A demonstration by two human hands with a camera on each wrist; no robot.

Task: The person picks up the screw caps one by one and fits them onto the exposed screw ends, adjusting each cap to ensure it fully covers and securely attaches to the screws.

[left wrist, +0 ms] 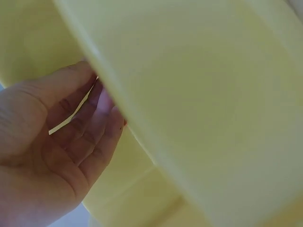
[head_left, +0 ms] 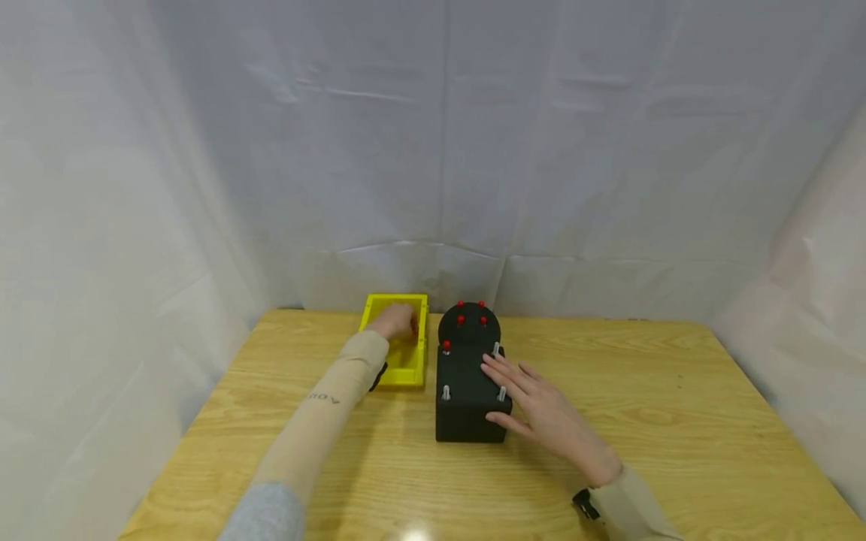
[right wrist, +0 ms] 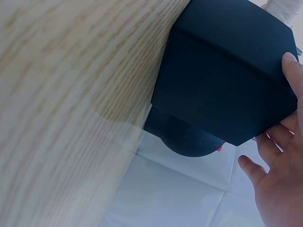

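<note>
One table (head_left: 609, 421) carries everything, with one black box (head_left: 467, 409) as the landmark near its middle. Left of the box, just beside it, sits one yellow tray (head_left: 394, 376). The left hand (head_left: 395, 321) reaches into the tray, fingers curled; what they pinch, if anything, I cannot tell. The right hand (head_left: 541, 409) lies spread against the box's right side, fingers straight on its top edge. On the box stand five red pegs (head_left: 461, 320) and three white pegs (head_left: 446, 392). The flat right hand could slip and shove the box into the tray, or bend a white peg under its fingers.
</note>
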